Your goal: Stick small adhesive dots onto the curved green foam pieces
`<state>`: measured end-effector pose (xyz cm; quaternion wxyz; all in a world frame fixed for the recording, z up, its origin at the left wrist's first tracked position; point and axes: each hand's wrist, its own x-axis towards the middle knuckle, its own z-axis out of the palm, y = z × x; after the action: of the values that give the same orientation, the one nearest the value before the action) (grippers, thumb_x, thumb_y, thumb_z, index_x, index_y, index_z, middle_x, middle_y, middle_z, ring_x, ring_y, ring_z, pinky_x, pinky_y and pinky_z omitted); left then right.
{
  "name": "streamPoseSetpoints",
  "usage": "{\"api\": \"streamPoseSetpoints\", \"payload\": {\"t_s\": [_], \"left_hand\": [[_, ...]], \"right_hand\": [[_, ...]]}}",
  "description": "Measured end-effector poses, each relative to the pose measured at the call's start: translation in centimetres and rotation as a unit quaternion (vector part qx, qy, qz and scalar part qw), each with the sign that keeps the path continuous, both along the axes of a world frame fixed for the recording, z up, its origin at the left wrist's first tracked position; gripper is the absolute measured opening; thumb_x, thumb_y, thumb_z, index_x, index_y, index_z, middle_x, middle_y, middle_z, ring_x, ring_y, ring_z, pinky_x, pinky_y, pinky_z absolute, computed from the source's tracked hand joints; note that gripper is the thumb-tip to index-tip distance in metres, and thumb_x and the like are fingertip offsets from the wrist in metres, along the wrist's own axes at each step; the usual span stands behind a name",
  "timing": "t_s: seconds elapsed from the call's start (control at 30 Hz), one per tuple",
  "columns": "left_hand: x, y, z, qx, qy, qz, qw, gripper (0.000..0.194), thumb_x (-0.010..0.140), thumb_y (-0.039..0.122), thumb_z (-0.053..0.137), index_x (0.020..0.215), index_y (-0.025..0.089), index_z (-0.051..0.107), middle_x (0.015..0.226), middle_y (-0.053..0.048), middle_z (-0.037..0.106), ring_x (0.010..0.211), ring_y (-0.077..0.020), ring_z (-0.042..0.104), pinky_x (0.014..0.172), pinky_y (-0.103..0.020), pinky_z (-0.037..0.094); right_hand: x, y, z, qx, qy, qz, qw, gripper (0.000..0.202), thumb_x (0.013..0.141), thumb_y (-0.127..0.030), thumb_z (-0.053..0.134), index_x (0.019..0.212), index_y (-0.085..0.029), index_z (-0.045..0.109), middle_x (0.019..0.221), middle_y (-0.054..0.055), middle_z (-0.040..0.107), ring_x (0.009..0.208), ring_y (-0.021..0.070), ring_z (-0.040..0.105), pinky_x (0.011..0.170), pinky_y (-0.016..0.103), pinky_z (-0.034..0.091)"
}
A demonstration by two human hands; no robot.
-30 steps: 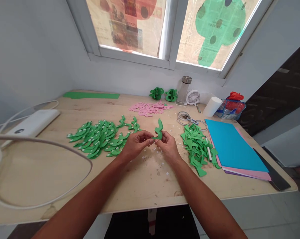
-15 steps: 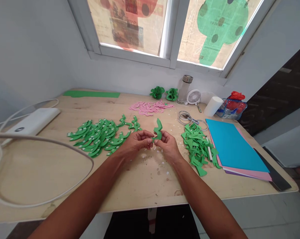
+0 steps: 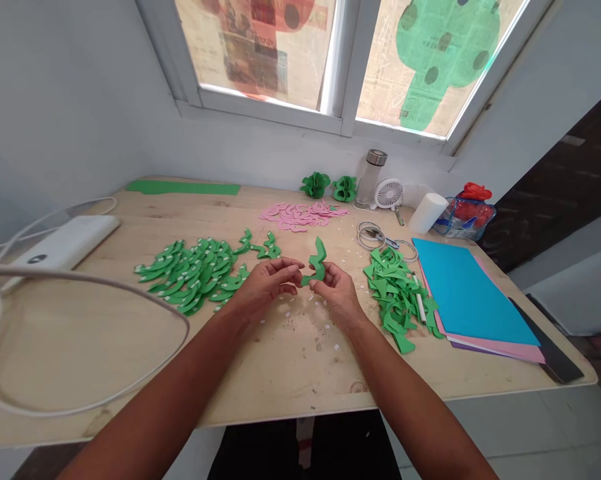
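Observation:
My right hand (image 3: 338,288) pinches a green wavy-edged cut-out piece (image 3: 318,257) that stands up above the table. Just left of that piece is my left hand (image 3: 274,277), its fingers loosely curled and parted, with nothing visible in them. Beyond my left wrist lies a pile of green curved cut-outs (image 3: 193,270) bearing small white patches. A few more green cut-outs (image 3: 268,247) rest behind my left hand. Tiny white scraps (image 3: 310,297) are scattered on the wooden table (image 3: 285,380) beneath my hands.
Right of my hands lie green offcuts (image 3: 398,293) with a white marker (image 3: 420,309), tape rings (image 3: 371,235) and coloured sheets (image 3: 473,293). Pink cut-outs (image 3: 303,215), green paper ornaments (image 3: 315,185), a bottle (image 3: 370,179) and fan (image 3: 389,193) are behind. At left, a power strip (image 3: 68,241) trails a cable.
My left hand has let go of the green cut-out and drawn slightly left, its fingers loosening. My right hand keeps hold of the piece in nearly the same place.

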<state>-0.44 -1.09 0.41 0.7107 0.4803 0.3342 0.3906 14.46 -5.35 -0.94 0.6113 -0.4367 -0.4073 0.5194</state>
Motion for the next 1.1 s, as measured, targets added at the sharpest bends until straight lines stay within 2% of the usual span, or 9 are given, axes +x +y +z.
{"api": "streamPoseSetpoints", "payload": {"t_s": [0.23,0.43,0.57,0.7,0.9,1.1], "left_hand": [[0.71,-0.28,0.27,0.012,0.026,0.055,0.998,0.035,0.059,0.035,0.077,0.087,0.015,0.066,0.072,-0.003,0.065,0.064,-0.0148,0.059,0.056,-0.026,0.047],[0.93,-0.32,-0.13,0.052,0.029,0.072,0.996,0.029,0.056,0.030,0.079,0.075,0.015,0.064,0.064,0.000,0.062,0.058,-0.0120,0.055,0.056,-0.024,0.043],[0.92,-0.25,-0.31,0.067,0.022,0.096,0.993,0.026,0.054,0.029,0.079,0.068,0.015,0.062,0.061,0.001,0.061,0.056,-0.0112,0.054,0.055,-0.023,0.041],[0.93,-0.20,-0.43,0.053,0.012,0.095,0.994,0.025,0.055,0.028,0.079,0.066,0.015,0.061,0.061,0.002,0.061,0.055,-0.0106,0.053,0.055,-0.023,0.040],[0.93,-0.15,-0.50,0.022,-0.006,0.087,0.996,0.025,0.055,0.027,0.079,0.065,0.015,0.060,0.062,0.001,0.061,0.058,-0.0114,0.055,0.059,-0.025,0.043],[1.00,-0.26,-0.24,0.009,-0.008,0.085,0.996,0.027,0.052,0.028,0.080,0.063,0.015,0.059,0.060,0.001,0.061,0.055,-0.0107,0.054,0.055,-0.023,0.042]], "right_hand": [[-0.06,0.18,-0.87,0.014,-0.097,0.045,0.994,0.025,0.065,-0.016,0.062,0.089,-0.019,0.060,0.069,-0.002,0.060,0.065,0.0130,0.056,0.057,0.022,0.041],[-0.33,-0.12,-0.70,0.022,-0.170,0.058,0.983,0.020,0.065,-0.014,0.058,0.085,-0.019,0.058,0.060,-0.005,0.052,0.060,0.0111,0.050,0.053,0.021,0.037],[-0.47,-0.32,-0.34,0.022,-0.154,0.074,0.985,0.026,0.065,-0.015,0.058,0.091,-0.019,0.059,0.067,-0.003,0.057,0.064,0.0116,0.052,0.054,0.021,0.038],[-0.55,-0.20,-0.61,0.009,-0.118,0.065,0.991,0.025,0.067,-0.017,0.057,0.092,-0.019,0.060,0.075,-0.001,0.062,0.067,0.0124,0.056,0.056,0.021,0.039],[-0.41,-0.02,-1.04,-0.002,-0.103,0.073,0.992,0.021,0.067,-0.018,0.056,0.088,-0.019,0.061,0.073,-0.001,0.063,0.065,0.0122,0.057,0.059,0.023,0.042],[-0.44,-0.13,-0.79,-0.015,-0.108,0.073,0.991,0.019,0.067,-0.019,0.059,0.086,-0.019,0.061,0.069,-0.001,0.062,0.063,0.0127,0.057,0.057,0.023,0.041]]}}
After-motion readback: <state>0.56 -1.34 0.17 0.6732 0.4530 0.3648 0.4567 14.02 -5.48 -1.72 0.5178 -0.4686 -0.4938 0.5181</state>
